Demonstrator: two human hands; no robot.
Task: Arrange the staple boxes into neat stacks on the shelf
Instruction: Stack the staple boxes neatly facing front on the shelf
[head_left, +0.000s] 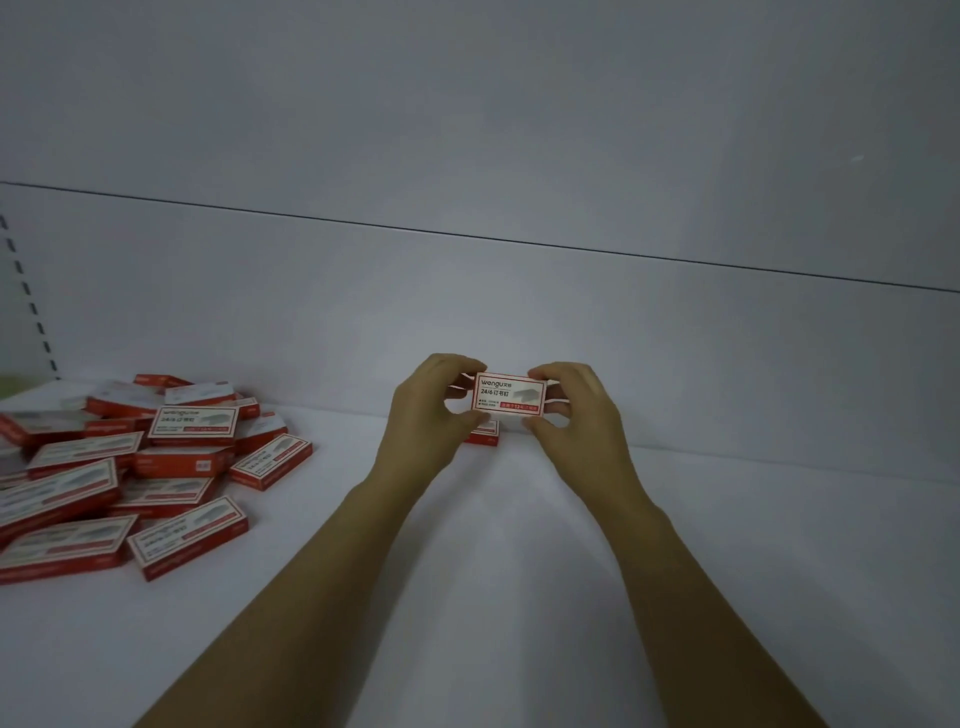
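Note:
A red and white staple box (508, 395) is held between both hands near the back of the white shelf (519, 571), its printed face toward me. My left hand (428, 410) pinches its left end and my right hand (574, 410) pinches its right end. Just below it, another staple box (485, 434) lies on the shelf by the back wall, mostly hidden by my left hand. A loose heap of several staple boxes (130, 467) lies at the left.
The shelf's white back panel (519, 312) rises right behind the held box. A slotted upright (31, 301) runs along the far left edge.

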